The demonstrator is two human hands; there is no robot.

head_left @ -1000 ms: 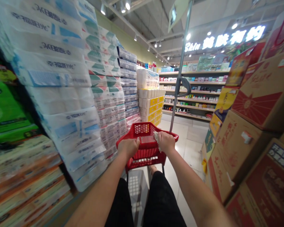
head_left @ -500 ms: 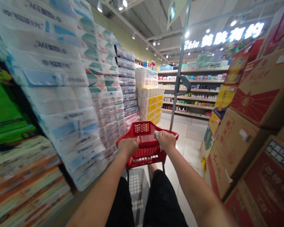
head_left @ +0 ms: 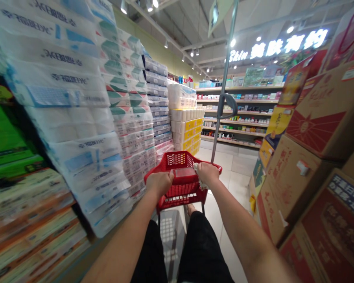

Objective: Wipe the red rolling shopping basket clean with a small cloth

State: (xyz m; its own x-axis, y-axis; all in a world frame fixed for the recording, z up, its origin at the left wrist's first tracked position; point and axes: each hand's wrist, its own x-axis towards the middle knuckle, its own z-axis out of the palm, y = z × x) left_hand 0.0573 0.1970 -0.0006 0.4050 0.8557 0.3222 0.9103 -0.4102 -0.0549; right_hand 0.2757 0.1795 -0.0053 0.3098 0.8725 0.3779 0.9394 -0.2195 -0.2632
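Note:
A red plastic shopping cart (head_left: 179,192) stands right in front of me, its perforated basket facing forward. My left hand (head_left: 159,181) is closed around the left part of its handle. On the right part of the handle, my right hand (head_left: 208,175) is wrapped, with a crumpled whitish cloth or tissue (head_left: 201,181) pressed under its fingers. Between the two hands the middle of the handle (head_left: 184,172) shows. A grey metal pole (head_left: 223,90) with a dark hook-like handle rises at the cart's right side.
Tall stacks of wrapped toilet paper (head_left: 76,98) line the left side. Cardboard cartons (head_left: 301,173) are piled along the right. Pale floor tiles (head_left: 231,173) run between them toward shelves of small products (head_left: 242,112) under a lit sign (head_left: 279,45).
The surroundings have shifted very slightly in view. Both hands keep the same hold on the cart handle.

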